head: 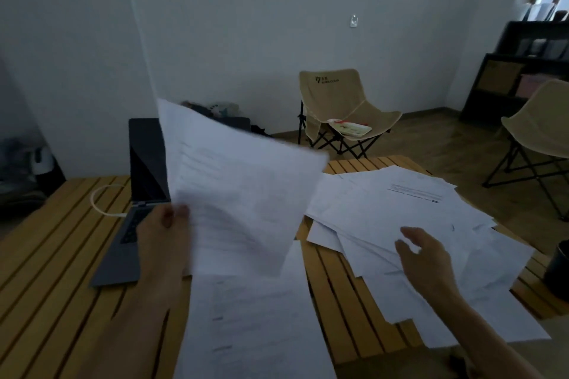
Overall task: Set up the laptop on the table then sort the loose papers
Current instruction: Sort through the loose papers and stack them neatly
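An open dark laptop [144, 169] stands on the left of the slatted wooden table [55, 271], its screen dark and partly hidden by paper. My left hand [163, 234] pinches a raised white sheet [237, 188] by its lower left edge, thumb on the front. Below it a stack of sheets [252, 323] lies at the table's near edge. A loose spread of papers [400, 209] covers the right side. My right hand [428, 258] hovers over that spread with fingers loosely extended, holding nothing.
A white cable [98, 200] loops to the laptop's left side. A dark cup [558, 271] stands at the table's right edge. Two beige folding chairs [341, 108] [538, 138] stand beyond the table, and a dark shelf unit [520, 71] is at the far right.
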### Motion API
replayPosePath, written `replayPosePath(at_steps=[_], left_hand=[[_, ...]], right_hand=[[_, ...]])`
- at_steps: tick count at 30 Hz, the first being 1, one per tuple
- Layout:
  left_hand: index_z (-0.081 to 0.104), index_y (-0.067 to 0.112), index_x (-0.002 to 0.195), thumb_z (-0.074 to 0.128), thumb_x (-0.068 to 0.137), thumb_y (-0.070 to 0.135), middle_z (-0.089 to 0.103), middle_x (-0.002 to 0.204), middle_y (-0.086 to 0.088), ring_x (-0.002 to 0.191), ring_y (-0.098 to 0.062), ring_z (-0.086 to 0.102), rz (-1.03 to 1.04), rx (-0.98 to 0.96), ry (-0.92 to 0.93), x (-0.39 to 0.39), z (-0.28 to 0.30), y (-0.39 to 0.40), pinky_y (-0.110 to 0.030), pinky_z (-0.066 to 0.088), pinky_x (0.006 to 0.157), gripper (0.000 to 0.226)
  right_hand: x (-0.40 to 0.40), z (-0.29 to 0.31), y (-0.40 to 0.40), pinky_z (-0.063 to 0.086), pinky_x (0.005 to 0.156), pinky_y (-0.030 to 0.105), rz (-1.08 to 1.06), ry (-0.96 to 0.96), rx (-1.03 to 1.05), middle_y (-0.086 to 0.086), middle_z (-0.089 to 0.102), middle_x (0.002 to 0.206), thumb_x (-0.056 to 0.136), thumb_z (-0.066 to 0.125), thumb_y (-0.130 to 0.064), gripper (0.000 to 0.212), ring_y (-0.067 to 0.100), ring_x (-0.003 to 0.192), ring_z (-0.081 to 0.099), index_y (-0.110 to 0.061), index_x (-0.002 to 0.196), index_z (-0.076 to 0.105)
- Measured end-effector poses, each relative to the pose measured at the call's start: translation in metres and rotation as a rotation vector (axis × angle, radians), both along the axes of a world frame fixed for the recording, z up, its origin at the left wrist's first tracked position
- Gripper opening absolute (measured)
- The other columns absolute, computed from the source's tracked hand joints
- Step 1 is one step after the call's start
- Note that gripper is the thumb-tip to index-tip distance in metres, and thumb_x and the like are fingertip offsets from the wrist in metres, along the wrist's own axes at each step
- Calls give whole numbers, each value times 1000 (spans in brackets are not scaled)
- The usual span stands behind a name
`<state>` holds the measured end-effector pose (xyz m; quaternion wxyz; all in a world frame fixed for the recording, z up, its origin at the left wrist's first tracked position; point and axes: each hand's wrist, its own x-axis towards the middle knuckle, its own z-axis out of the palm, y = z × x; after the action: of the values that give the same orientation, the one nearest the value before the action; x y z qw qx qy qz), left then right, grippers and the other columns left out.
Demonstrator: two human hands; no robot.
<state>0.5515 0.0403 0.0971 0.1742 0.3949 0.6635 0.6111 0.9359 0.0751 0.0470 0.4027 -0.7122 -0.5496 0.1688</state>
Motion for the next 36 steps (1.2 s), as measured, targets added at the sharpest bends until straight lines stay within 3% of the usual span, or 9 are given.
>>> replayPosePath(at_steps=[5, 10, 15, 21, 25, 27, 29, 33, 36], left_hand=[[63, 10, 84, 54, 98, 25, 64, 85, -20, 77, -38, 62, -55, -191, -39, -1, -12, -6, -35, 45, 60, 22], [63, 4, 87, 54, 98, 24, 63, 87, -20, 77, -35, 61, -167, -391, -48, 12, -32, -28, -40, 51, 65, 25], [61, 2, 87, 55, 98, 23, 63, 89, -23, 74, -28, 59, -236, -344, 85, 8, -26, -39, -34, 44, 63, 25], [65, 12, 86, 51, 97, 4, 66, 85, -7, 81, -16, 63, -650, -384, 611, -20, 62, -3, -23, 45, 69, 19], [53, 24, 66, 41, 92, 4, 56, 73, 5, 75, -19, 56, -674, -152, 1049, 2, 89, 36, -41, 45, 79, 35], [63, 26, 83, 41, 89, 12, 58, 89, 7, 97, -21, 56, -634, -35, 1384, 28, 72, 48, -46, 37, 100, 27], [65, 28, 109, 45, 93, 13, 55, 118, 8, 126, -17, 43, -641, -74, 1564, 60, 43, 53, -44, 14, 116, 30], [67, 25, 92, 64, 81, 4, 58, 124, -6, 123, -31, 46, -768, -9, 1720, 90, -33, 49, -48, 23, 112, 24], [61, 25, 104, 65, 84, 5, 45, 142, -13, 135, -32, 35, -774, -94, 1719, 88, -68, 46, -50, 17, 118, 28]], right_hand=[[19, -14, 37, 23, 120, 42, 138, -505, -382, 9, 21, 164, 93, 59, -53, 83, 26, 150, 21, -11, 155, 25], [24, -21, 46, 37, 107, 40, 154, -701, -342, 2, 48, 147, 93, 53, -58, 65, 22, 132, 45, -17, 144, 43], [22, -23, 36, 39, 100, 39, 153, -689, -271, 1, 57, 135, 96, 52, -54, 49, 22, 124, 50, -19, 131, 53], [25, -28, 36, 42, 97, 39, 163, -694, -240, 0, 60, 127, 99, 49, -48, 39, 21, 117, 54, -19, 124, 57], [31, -43, 38, 41, 78, 36, 145, -725, -109, -2, 66, 103, 103, 39, -35, 25, 19, 92, 61, -21, 94, 57], [33, -47, 38, 39, 75, 35, 138, -733, -73, -3, 66, 99, 105, 36, -31, 26, 19, 90, 62, -21, 93, 57], [35, -50, 37, 41, 77, 36, 149, -736, -48, -3, 65, 100, 105, 36, -29, 24, 19, 93, 62, -20, 97, 58], [37, -54, 34, 43, 81, 39, 187, -747, -25, -1, 63, 103, 101, 42, -25, 16, 20, 98, 61, -18, 102, 57], [38, -56, 34, 44, 84, 41, 195, -730, -10, 1, 64, 108, 100, 44, -23, 18, 22, 103, 60, -15, 106, 59]])
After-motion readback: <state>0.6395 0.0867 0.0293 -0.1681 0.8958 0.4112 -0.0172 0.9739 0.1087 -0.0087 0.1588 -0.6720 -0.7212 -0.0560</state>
